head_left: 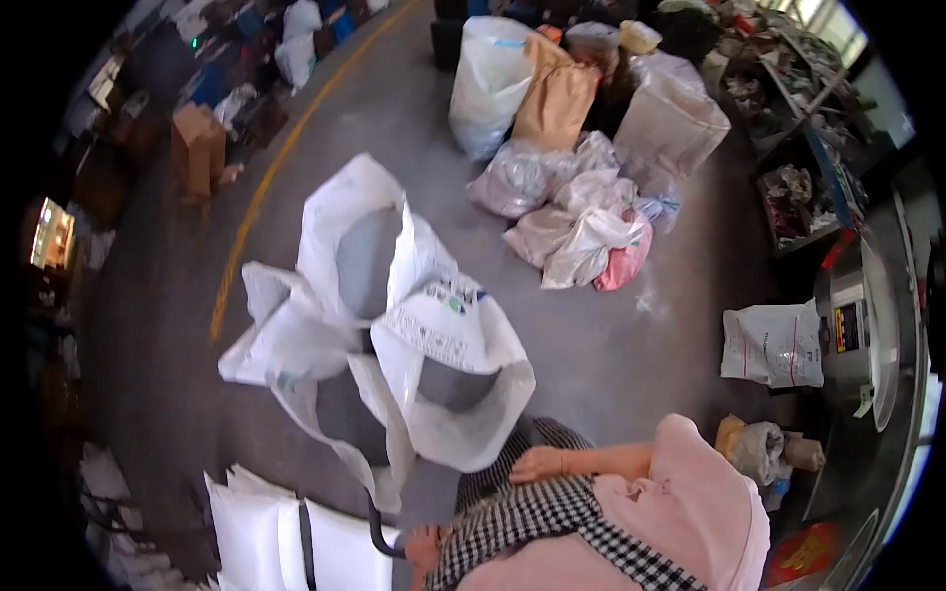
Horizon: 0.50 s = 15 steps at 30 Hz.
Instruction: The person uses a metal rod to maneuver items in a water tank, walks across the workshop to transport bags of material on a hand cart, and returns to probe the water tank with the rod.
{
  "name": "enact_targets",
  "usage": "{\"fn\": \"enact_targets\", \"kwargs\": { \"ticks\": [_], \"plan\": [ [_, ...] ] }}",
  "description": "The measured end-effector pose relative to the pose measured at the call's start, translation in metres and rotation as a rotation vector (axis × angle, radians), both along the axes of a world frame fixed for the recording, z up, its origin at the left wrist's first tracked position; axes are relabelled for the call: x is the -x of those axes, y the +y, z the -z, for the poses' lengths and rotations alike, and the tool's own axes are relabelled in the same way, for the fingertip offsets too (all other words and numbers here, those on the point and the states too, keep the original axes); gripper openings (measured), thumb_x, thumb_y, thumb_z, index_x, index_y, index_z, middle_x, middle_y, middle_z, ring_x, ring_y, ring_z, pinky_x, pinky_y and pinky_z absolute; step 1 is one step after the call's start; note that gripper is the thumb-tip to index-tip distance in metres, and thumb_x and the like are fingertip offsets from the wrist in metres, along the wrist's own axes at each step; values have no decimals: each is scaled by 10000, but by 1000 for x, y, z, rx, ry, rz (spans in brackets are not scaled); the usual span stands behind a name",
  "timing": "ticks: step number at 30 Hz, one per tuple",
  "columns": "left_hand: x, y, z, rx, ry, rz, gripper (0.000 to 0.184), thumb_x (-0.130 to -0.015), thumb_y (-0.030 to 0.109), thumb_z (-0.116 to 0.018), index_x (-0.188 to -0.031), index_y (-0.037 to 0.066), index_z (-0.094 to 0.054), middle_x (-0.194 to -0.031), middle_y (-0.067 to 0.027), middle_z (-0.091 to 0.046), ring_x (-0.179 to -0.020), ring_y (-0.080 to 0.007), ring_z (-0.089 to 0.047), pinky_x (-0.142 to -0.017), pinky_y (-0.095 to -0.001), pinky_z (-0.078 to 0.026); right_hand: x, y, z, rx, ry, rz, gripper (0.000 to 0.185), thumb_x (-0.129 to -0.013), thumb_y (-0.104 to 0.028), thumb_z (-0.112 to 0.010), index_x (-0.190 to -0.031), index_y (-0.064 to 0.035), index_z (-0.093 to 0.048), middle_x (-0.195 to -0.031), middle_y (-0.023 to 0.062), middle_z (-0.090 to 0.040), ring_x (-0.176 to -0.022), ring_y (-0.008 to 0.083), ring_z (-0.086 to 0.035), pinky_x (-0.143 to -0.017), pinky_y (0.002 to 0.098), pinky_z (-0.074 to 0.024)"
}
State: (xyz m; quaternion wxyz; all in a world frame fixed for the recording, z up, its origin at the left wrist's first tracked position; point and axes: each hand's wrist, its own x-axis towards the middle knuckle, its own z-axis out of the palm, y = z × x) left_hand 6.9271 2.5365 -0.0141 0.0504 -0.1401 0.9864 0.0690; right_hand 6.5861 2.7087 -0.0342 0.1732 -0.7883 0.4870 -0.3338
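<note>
My right hand (537, 465) rests on the dark checked cloth over my lap, its fingers lying loosely with nothing visible in them. At the bottom, my left hand (424, 550) is closed at the end of a black curved bar (378, 532); part of it is hidden by the checked apron (512, 527). In front of me stand several white woven sacks (448, 320) with their mouths open, grouped side by side. Neither hand touches them. White folded sacks (251, 532) lie left of the bar.
Filled bags (576, 222) and tall open sacks (675, 123) stand on the grey floor ahead. A cardboard box (197, 148) is beyond the yellow floor line (266, 187). On the right are a white printed bag (774, 345), a metal basin (877, 325) and loaded shelves.
</note>
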Motion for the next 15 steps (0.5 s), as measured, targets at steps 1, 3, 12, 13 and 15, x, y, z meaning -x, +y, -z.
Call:
{"fn": "enact_targets", "kwargs": {
  "ticks": [1, 3, 12, 13, 15],
  "plan": [
    [16, -7, -16, -35, -123, -109, 90, -691, 190, -561, -749, 129, -529, -687, -53, -489, -596, -230, -518, -474, -344, -417, 11, -16, -21, -84, 38, -38, 123, -739, -136, -524, -818, -42, -517, -642, 65, -508, -571, 213, -555, -513, 321, -468],
    [57, -33, -42, -118, -56, -198, 85, -690, 184, -566, -734, 123, -527, -675, -52, -490, -604, -230, -524, -485, -341, -428, 24, -43, -15, -59, 69, -6, 126, -724, -132, -524, -812, -42, -516, -632, 61, -504, -574, 209, -555, -520, 319, -469],
    [129, -184, -45, -45, 6, -64, 84, -708, 206, -558, -710, 146, -499, -606, -19, -439, -569, -168, -518, -457, -301, -427, 86, -168, -13, -120, 72, 116, 145, -677, -122, -547, -802, -51, -537, -648, 66, -499, -590, 221, -539, -532, 328, -456],
    [138, -202, -51, -48, -6, -71, 94, -717, 220, -551, -702, 152, -488, -600, -10, -433, -556, -152, -513, -446, -290, -423, 91, -186, -17, -130, 81, 115, 145, -677, -122, -547, -802, -51, -537, -648, 66, -499, -590, 221, -539, -532, 328, -456],
    [149, -241, -43, 8, -46, -33, 124, -725, 239, -540, -672, 154, -467, -593, 2, -428, -542, -132, -509, -434, -267, -419, 101, -220, -27, -181, 82, 185, 164, -636, -120, -558, -782, -52, -525, -655, 70, -494, -588, 228, -527, -522, 337, -445]
  ]
}}
